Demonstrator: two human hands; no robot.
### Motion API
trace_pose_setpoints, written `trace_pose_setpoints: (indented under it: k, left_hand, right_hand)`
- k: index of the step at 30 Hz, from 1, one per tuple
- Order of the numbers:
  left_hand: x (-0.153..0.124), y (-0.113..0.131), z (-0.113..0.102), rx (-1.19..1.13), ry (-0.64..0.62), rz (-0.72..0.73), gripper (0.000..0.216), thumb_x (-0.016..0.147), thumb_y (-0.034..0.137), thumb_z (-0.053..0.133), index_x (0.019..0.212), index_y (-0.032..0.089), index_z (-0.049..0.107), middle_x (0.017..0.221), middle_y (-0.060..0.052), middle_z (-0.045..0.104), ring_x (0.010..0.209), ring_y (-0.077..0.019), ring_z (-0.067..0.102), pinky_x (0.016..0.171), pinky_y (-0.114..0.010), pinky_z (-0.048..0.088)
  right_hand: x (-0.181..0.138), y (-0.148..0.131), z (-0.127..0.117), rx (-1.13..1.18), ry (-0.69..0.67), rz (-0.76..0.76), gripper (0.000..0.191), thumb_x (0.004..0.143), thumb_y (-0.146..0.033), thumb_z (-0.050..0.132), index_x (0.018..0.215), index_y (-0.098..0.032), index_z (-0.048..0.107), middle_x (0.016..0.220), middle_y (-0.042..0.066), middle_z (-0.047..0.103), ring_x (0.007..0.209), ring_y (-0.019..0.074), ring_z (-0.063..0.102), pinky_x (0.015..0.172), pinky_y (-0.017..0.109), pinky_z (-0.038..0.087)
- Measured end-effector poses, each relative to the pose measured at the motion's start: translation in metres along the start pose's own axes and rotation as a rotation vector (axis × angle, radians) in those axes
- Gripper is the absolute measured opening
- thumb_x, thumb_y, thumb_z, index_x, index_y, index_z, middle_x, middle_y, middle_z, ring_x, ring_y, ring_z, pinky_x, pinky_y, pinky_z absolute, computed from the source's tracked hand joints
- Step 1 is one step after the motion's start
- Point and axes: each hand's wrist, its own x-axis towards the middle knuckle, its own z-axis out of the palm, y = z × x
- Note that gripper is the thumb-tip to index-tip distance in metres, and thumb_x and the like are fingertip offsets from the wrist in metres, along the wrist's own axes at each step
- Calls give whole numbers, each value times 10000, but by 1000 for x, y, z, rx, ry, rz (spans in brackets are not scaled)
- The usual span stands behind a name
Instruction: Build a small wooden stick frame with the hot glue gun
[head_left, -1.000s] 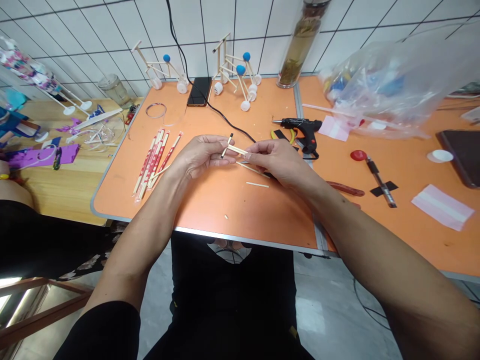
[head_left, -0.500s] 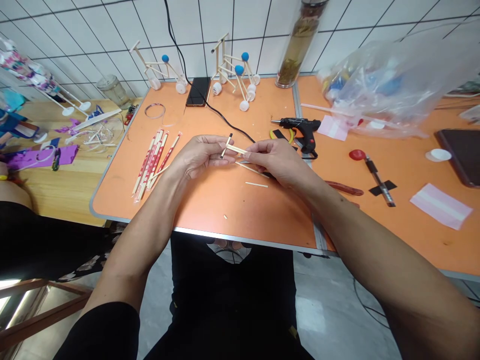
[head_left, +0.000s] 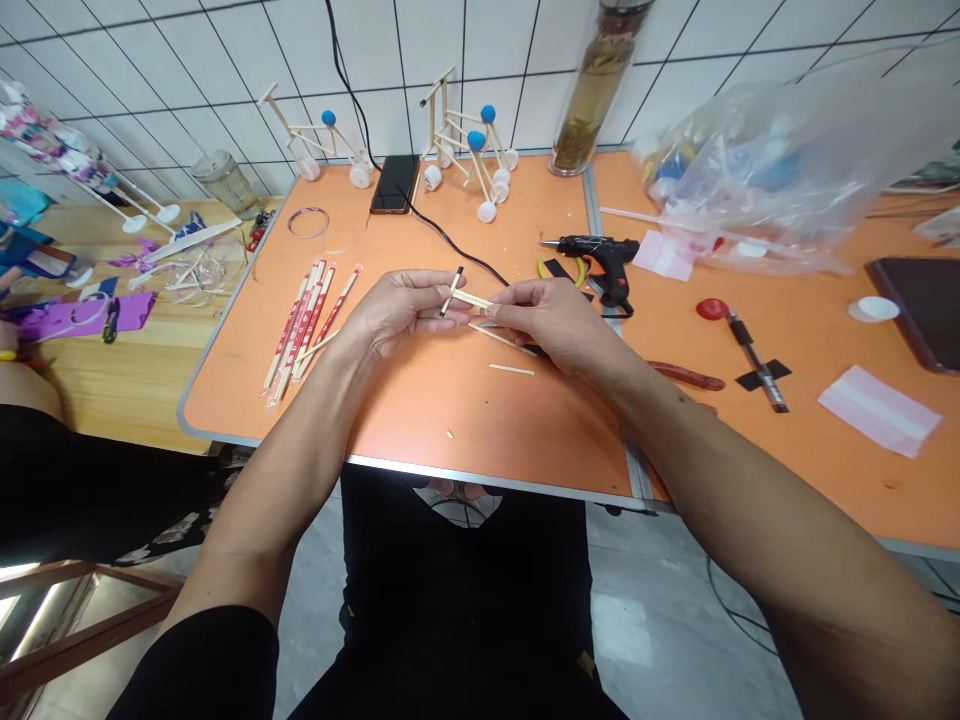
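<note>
Between my hands, above the orange table (head_left: 420,400), is a small piece made of pale wooden sticks (head_left: 471,299). Its short crosspiece has black ends and stands at the left end of the longer sticks. My left hand (head_left: 409,305) pinches it near the crosspiece. The fingers of my right hand (head_left: 544,315) are closed on the other end of the longer sticks. Below my hands, a thin loose stick (head_left: 501,338) runs toward my right fingers, partly hidden there. A shorter stick (head_left: 511,369) lies flat on the table closer to me.
Wrapped chopsticks (head_left: 304,325) lie at left. Stick models with blue balls (head_left: 476,140) stand by the wall near a phone (head_left: 395,184). A glue gun (head_left: 600,258), a pen (head_left: 757,362) and a clear plastic bag (head_left: 772,170) are at right. A black cable (head_left: 442,232) crosses the table.
Both hands keep the same hold on the stick piece. The whole view has shifted very slightly; nothing else visibly differs.
</note>
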Motion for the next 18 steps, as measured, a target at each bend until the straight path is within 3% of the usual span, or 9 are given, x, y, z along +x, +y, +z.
trace_pose_setpoints:
  k: [4, 10, 18]
  left_hand:
    - [-2, 1, 2, -3, 6, -7, 208, 961, 80, 757, 1138, 106, 862, 977, -137, 879, 891, -213, 879, 893, -288, 713]
    - [-3, 3, 3, -7, 4, -2, 218, 976, 67, 738, 1159, 79, 855, 992, -162, 877, 846, -216, 877, 774, -247, 699]
    - [-3, 3, 3, 3, 15, -21, 291, 965, 85, 775, 1248, 99, 843, 1014, -149, 883, 862, -207, 878, 817, -252, 706]
  right_hand:
    - [2, 2, 0, 22, -11, 2, 84, 887, -211, 823, 836, -144, 819, 551, -23, 549, 512, 95, 412, 519, 280, 253]
    - [4, 5, -1, 83, -28, 8, 81, 884, -201, 821, 825, -146, 817, 546, -18, 553, 493, 92, 407, 500, 275, 249]
    - [5, 6, 1, 91, -32, 11, 99, 863, -211, 849, 803, -148, 802, 545, -18, 541, 499, 93, 398, 507, 274, 249]
